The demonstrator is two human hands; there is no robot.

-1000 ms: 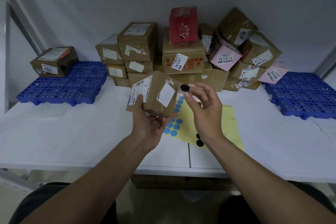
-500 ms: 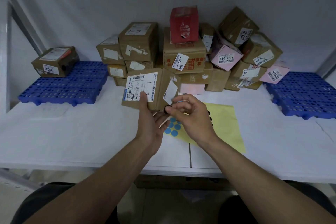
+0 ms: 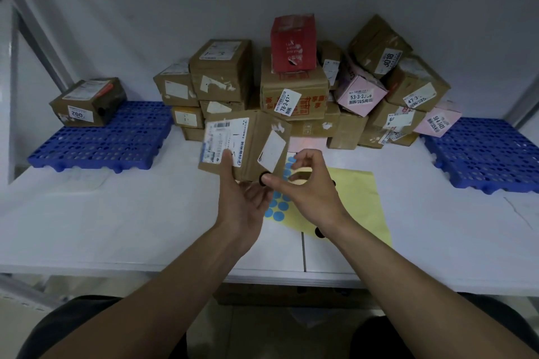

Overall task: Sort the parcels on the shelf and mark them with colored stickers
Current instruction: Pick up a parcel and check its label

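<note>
My left hand point(image 3: 243, 201) grips a brown cardboard parcel point(image 3: 250, 137) from below, thumb on its white shipping label, holding it tilted above the white shelf point(image 3: 116, 221). The thumb of my right hand point(image 3: 309, 186) presses a black round sticker point(image 3: 264, 177) onto the parcel's lower right corner; its other fingers curl loosely and hold nothing. Under my hands lies a yellow sticker sheet point(image 3: 358, 198) with blue dots point(image 3: 277, 207) and black dots point(image 3: 318, 232).
A pile of brown, pink and red parcels point(image 3: 294, 90) is stacked against the back wall. A blue plastic pallet point(image 3: 110, 140) at the left carries one brown box point(image 3: 87, 102). Another blue pallet point(image 3: 490, 154) lies at the right.
The parcel has been turned so its shipping label faces me. My right hand came down from beside the box and put the black sticker on the lower corner.
</note>
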